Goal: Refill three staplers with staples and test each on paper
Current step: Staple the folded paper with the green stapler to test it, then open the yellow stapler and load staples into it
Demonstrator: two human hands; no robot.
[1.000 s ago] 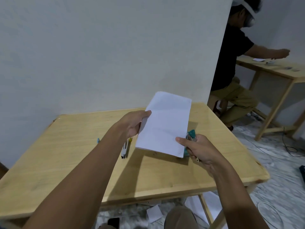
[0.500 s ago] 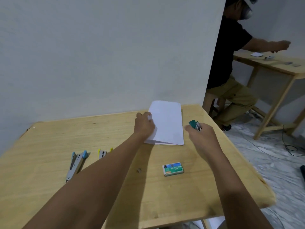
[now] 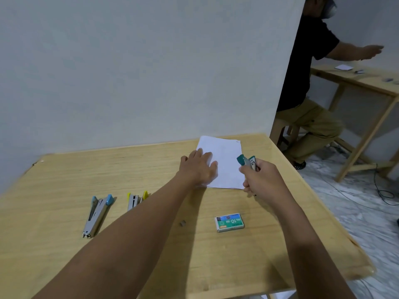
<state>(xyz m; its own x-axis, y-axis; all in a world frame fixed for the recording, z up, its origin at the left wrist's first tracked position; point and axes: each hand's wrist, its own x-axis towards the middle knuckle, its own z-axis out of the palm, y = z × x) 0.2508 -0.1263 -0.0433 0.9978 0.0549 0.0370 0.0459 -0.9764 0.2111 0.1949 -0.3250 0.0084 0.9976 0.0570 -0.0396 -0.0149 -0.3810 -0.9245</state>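
Left hand [image 3: 199,169]: fingers flat, spread, pressing paper [image 3: 224,162] onto far right of table [image 3: 54,186]. Right hand [image 3: 262,180]: curled round green stapler [image 3: 246,161], just right of paper. Blue stapler [image 3: 98,214], yellow stapler [image 3: 135,200] lie left; left forearm covers part of yellow one. Staple box [image 3: 230,222] near, right.

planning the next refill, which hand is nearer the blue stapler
Left. The left hand presses the paper, right of and beyond the blue stapler; the right hand, gripping the green stapler, is farther right, at the paper's right edge.
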